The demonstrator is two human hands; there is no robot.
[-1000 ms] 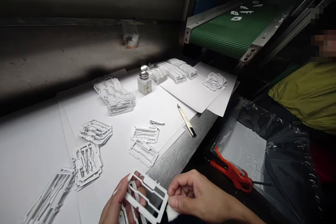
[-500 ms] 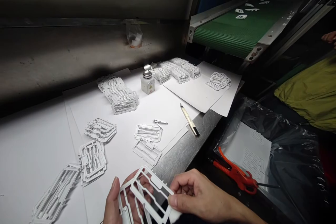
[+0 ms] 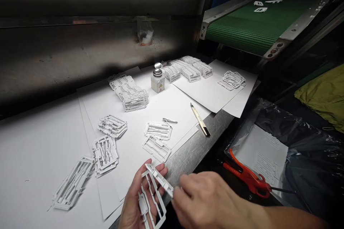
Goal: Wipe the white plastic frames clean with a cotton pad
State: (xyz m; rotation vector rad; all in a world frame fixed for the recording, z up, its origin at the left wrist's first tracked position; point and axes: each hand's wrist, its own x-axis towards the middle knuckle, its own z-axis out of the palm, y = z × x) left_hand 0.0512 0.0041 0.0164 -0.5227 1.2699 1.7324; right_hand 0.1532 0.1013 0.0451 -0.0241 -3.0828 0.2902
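Observation:
At the lower middle, my left hand (image 3: 130, 205) cradles a white plastic frame (image 3: 143, 204) with long slots, fingers behind it and thumb at its side. My right hand (image 3: 205, 195) pinches the near end of a second white slotted frame (image 3: 160, 180), turned nearly edge-on above the first. Its fingertips are partly hidden. On the white paper just beyond lie two loose frames (image 3: 157, 147) that overlap. Left of my hands are several small piles of such frames (image 3: 106, 154). A cutter knife (image 3: 200, 119) rests near the table edge, with nail clippers (image 3: 170, 120) nearby.
A pump bottle (image 3: 157, 83) stands among long rows of stacked frames (image 3: 131, 94). Beyond the metal table edge (image 3: 185, 162), orange-handled cutters (image 3: 248, 179) lie on a plastic-lined box (image 3: 303, 161). A green conveyor belt (image 3: 249, 32) carries several white parts at the back right.
The upper frame has turned from face-on to nearly edge-on in my right hand. The white wad under my right fingers is now out of sight. The view has shifted slightly left.

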